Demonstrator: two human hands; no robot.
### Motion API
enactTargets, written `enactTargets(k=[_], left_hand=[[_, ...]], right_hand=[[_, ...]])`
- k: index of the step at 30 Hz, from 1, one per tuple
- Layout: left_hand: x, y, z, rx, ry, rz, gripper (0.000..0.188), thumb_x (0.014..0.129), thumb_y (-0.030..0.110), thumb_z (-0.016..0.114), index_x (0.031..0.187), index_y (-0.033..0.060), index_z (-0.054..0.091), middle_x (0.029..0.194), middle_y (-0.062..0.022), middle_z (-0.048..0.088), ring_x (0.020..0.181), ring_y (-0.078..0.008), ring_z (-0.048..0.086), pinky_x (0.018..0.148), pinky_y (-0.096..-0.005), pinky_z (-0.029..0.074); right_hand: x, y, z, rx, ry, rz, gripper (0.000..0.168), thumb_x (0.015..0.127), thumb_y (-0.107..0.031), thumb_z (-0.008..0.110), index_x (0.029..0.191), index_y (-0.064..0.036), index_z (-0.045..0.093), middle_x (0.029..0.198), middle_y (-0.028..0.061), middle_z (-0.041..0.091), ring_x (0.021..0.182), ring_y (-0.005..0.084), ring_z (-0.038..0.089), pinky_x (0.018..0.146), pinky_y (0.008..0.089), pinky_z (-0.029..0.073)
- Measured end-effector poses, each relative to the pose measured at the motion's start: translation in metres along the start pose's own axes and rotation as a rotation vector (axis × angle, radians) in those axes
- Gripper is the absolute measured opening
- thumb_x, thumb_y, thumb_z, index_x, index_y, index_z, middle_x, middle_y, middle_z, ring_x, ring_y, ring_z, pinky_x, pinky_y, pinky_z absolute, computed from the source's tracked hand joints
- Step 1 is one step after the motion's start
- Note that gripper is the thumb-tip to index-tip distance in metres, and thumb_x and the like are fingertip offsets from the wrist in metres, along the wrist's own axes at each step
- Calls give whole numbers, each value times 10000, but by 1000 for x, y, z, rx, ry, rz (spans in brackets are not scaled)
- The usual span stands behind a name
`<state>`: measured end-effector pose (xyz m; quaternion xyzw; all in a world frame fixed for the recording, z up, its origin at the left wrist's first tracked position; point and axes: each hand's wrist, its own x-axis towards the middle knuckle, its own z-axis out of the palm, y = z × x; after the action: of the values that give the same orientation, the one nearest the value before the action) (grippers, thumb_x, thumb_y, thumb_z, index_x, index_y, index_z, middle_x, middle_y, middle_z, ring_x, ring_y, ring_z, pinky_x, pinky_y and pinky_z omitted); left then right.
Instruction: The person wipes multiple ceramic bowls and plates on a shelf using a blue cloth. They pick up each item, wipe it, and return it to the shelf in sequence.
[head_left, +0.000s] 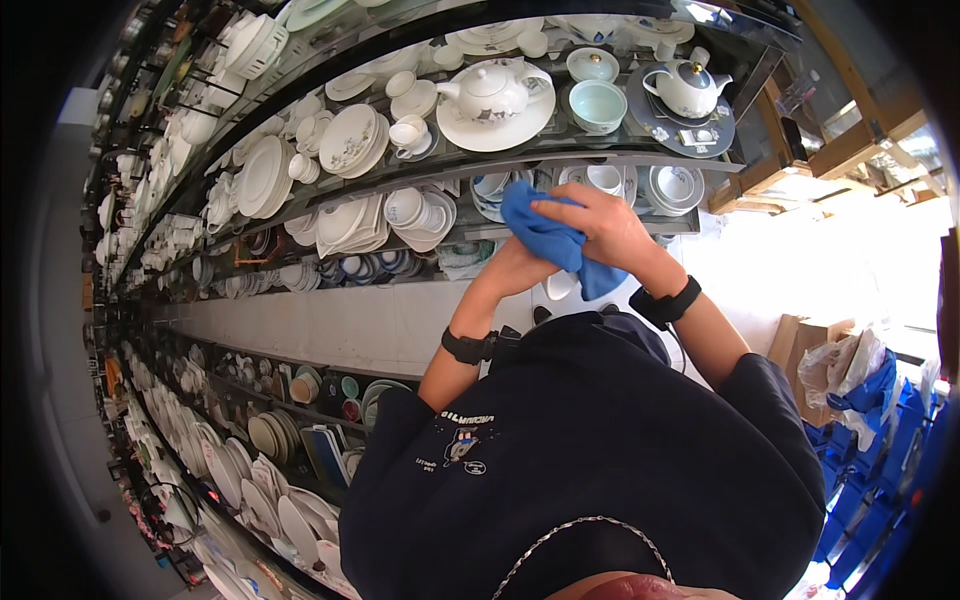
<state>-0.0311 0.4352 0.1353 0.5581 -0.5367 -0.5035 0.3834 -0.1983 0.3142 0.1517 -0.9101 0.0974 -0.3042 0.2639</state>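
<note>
My right hand (611, 225) grips a blue cloth (544, 236), with its fingers pressed over the top and a loose end hanging below. Up against the cloth from the other side is my left hand (521, 268); its fingers are hidden beneath the fabric. A white ceramic piece (561, 285), apparently held in the left hand, shows under the cloth. Most of that piece is covered, so its exact kind cannot be told. Both hands are in front of the edge of a dark display shelf (600, 159).
On the upper shelf stand a white teapot (491, 94) on a plate, a pale green bowl (598, 105) and a gold-knobbed teapot (688, 88). Stacked plates (352, 139) line the left. Another rack holds plates (274, 435) behind. Cardboard boxes (814, 360) and blue crates (877, 465) are at right.
</note>
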Motion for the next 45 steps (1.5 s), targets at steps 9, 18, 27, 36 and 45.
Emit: enactTargets(k=[9,18,27,36,45], left_hand=[[16,80,33,451,405,406,727,645,265,798,1346,187,621,1133,-164,541,980,-360,600,836,-434,537],[40,69,39,627,449,850,822,514,365,837,1314,282,664,1227,-185,536,1077,-374,557,933,-478,459],[21,60,43,553,489,618,766,620,324,768,1342,137,592,1234,-174,558,1043,-356,558,918,-461,449],[20,40,33,166,244,80,611,793,356,726,1277,28,547,1149,-231,621,977,-453,641,870,-481,528],[13,54,43,292,495,253,692,712,266,776,1298,18,502,1165,-229,580,1047,-429,596,893,-468,500]], right_hand=[[-28,22,38,914,424,861,228,907,-184,683,1056,-12,689,963,82,736,873,150,709,717,327,566],[-47,15,41,1574,491,1039,226,896,-154,701,1081,-24,682,1009,70,727,901,149,703,745,314,564],[-33,20,8,659,404,845,227,859,-127,739,1052,-17,691,1010,73,733,931,142,701,762,309,560],[-1,20,-33,-269,212,-134,398,643,-93,784,1030,-58,699,969,100,656,798,300,674,639,382,545],[0,32,-5,114,344,227,216,778,-68,737,989,-45,697,938,94,733,851,305,722,738,357,556]])
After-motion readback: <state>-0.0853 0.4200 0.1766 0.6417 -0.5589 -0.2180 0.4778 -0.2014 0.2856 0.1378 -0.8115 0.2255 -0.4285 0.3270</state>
